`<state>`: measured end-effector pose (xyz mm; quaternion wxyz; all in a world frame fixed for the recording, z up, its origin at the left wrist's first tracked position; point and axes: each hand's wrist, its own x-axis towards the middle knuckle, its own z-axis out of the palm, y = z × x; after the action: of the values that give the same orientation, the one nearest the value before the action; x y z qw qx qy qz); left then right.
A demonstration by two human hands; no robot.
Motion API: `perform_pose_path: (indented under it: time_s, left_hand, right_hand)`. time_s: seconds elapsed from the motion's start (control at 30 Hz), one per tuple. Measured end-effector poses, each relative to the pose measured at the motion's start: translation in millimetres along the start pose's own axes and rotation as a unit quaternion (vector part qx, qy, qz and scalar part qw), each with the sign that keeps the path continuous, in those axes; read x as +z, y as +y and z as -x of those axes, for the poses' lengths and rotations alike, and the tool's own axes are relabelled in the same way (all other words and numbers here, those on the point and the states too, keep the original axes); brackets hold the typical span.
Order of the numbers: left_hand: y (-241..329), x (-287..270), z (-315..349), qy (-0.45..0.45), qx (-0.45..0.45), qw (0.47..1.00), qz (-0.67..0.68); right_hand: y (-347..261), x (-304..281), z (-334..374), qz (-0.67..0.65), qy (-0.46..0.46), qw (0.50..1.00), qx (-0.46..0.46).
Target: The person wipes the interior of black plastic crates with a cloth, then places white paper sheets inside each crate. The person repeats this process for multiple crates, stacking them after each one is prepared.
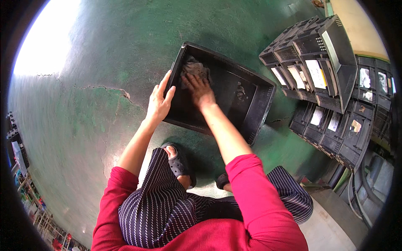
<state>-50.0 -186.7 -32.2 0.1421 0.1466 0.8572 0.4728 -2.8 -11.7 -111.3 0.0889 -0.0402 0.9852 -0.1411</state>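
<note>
A shallow black plastic crate [231, 62] lies at an angle on the floor in front of my feet, its open side up. My left hand [160, 101] grips its left rim, fingers along the outer wall and thumb at the edge. Inside the crate, my right hand [201, 90] lies flat with fingers spread, pressing on a crumpled greyish-brown cloth [194, 67] in the left end. Those fingers are slightly blurred. A pale, worn patch [240, 91] marks the inside toward the right end.
Stacked black crates [307, 62] with white labels stand at the right, and more crates [335, 125] sit below them. Cables [356, 194] run at the lower right. The green floor [100, 117] has cracks. My dark clogs [180, 165] are just before the crate.
</note>
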Motion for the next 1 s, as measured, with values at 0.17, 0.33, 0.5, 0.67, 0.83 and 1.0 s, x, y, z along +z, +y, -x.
perform_pose_path:
  time_s: [0.17,0.33,0.5,0.67,0.83,1.0]
  left_hand:
    - [3,-2,7,0.022,-0.028,0.998,0.044]
    - [9,2,3,-0.010,-0.044,0.998,0.041]
    - [-2,4,1,0.016,0.002,1.000,0.002]
    - [-1,-3,4,0.015,-0.012,1.000,-0.002]
    - [12,7,6,0.003,-0.041,0.999,0.002]
    - [6,4,5,0.013,-0.046,0.999,-0.015]
  right_hand:
    - [73,-22,79,-0.040,0.125,0.962,0.241]
    - [80,-46,84,0.004,0.142,0.895,0.424]
    - [-59,-6,-5,-0.135,0.045,0.982,0.127]
    - [23,-9,49,-0.078,-0.026,0.962,0.260]
    - [94,-56,100,-0.001,0.033,0.911,0.411]
    - [-12,-20,74,-0.125,-0.137,0.934,0.306]
